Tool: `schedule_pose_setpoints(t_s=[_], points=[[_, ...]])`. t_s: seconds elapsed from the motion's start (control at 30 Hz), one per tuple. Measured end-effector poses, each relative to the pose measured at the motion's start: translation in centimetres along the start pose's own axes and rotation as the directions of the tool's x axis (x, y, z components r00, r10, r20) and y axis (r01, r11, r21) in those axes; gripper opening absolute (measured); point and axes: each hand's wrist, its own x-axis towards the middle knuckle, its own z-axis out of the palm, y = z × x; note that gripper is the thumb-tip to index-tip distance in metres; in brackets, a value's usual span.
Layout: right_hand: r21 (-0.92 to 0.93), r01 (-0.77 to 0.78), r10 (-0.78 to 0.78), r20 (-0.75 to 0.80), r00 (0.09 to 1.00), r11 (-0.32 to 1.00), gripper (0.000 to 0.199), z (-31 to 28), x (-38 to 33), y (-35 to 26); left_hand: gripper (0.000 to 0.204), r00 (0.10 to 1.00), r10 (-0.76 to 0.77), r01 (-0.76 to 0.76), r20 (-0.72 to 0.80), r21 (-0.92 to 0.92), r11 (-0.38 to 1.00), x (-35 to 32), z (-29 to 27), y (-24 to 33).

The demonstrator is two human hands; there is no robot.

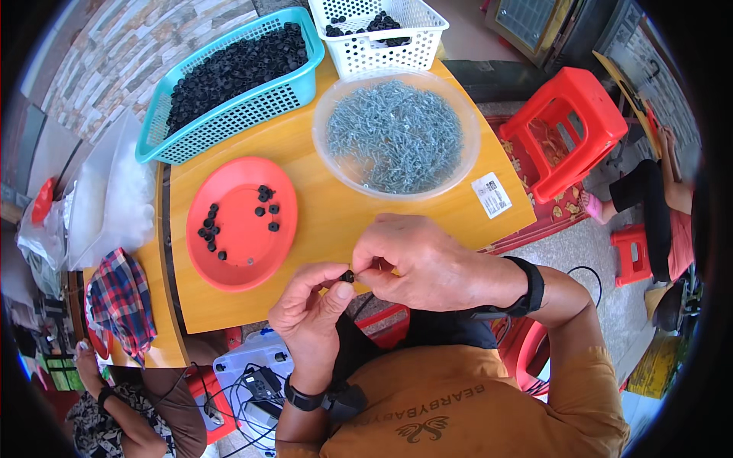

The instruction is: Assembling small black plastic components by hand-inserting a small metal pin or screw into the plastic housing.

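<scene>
My left hand (311, 309) pinches a small black plastic knob (347, 275) between thumb and forefinger, above the table's near edge. Close against it, my right hand (431, 259) has its thumb and fingertips pressed together; whatever they hold is too small and hidden to name. Beyond my left hand, a red-orange plate (243, 267) carries several more black knobs (273, 227) in loose groups. Past my right hand stands a wide translucent bowl (321, 156) heaped with silver screws (401, 133).
At the back, a teal basket (252, 114) is full of black knobs, beside a white basket (401, 57) with fewer. A checked cloth (122, 301) lies left. Red stools (569, 133) stand right. Other people sit at both sides; one person's hand (88, 366) shows lower left.
</scene>
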Motion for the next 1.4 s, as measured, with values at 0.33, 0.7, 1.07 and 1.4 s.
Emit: schedule_pose_setpoints(t_s=[0.33,0.7,1.07,1.4], points=[[-0.081,0.023,-0.027,-0.047,0.999,0.996,0.016,0.7,0.1,-1.1,0.019,0.997,0.078,-0.077,-0.017,0.070,0.995,-0.3,-0.2,-0.7],[-0.228,0.120,-0.142,-0.086,0.986,0.966,0.023,1.7,-0.2,-1.0,0.018,0.988,0.147,-0.145,-0.044,0.050,0.988,-0.5,-0.2,-1.1],[-0.179,0.121,-0.135,-0.067,0.989,0.976,0.033,1.8,0.3,-1.6,0.020,0.992,-0.038,0.019,-0.124,-0.152,0.988,-0.2,-0.1,-0.3],[-0.249,0.247,-0.267,-0.047,0.963,0.936,0.040,2.3,0.0,-1.0,0.015,0.993,-0.070,0.048,-0.092,-0.229,0.972,-0.6,-0.6,-0.7]])
